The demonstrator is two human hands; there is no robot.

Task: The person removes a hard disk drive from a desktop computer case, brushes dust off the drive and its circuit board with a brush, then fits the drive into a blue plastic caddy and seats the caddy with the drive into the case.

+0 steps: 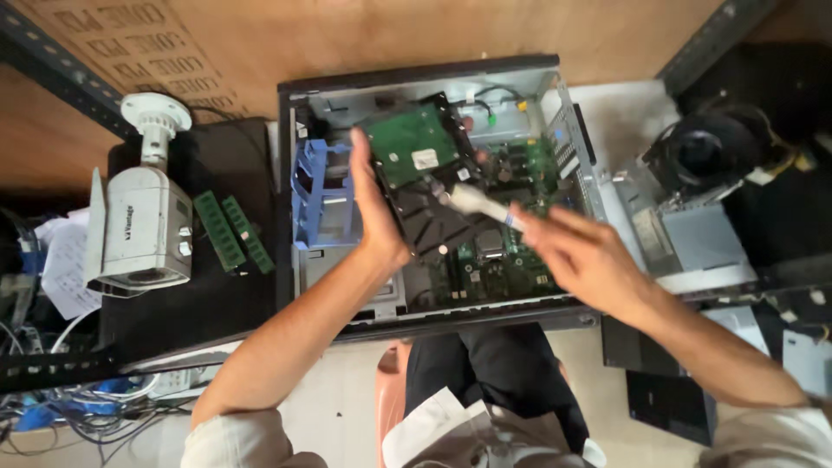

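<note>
My left hand grips a hard drive by its left edge and holds it tilted over an open desktop computer case, green circuit board side up. In my right hand is a white-handled brush, blurred by motion, its tip touching the drive's black lower part. Below the drive lies the green motherboard inside the case. A blue plastic drive bracket sits in the case just left of my left hand.
A white security camera lies on a black surface at left, with two green memory sticks beside it. A metal part with a black fan sits to the right. Tangled cables lie bottom left. A wooden board stands behind.
</note>
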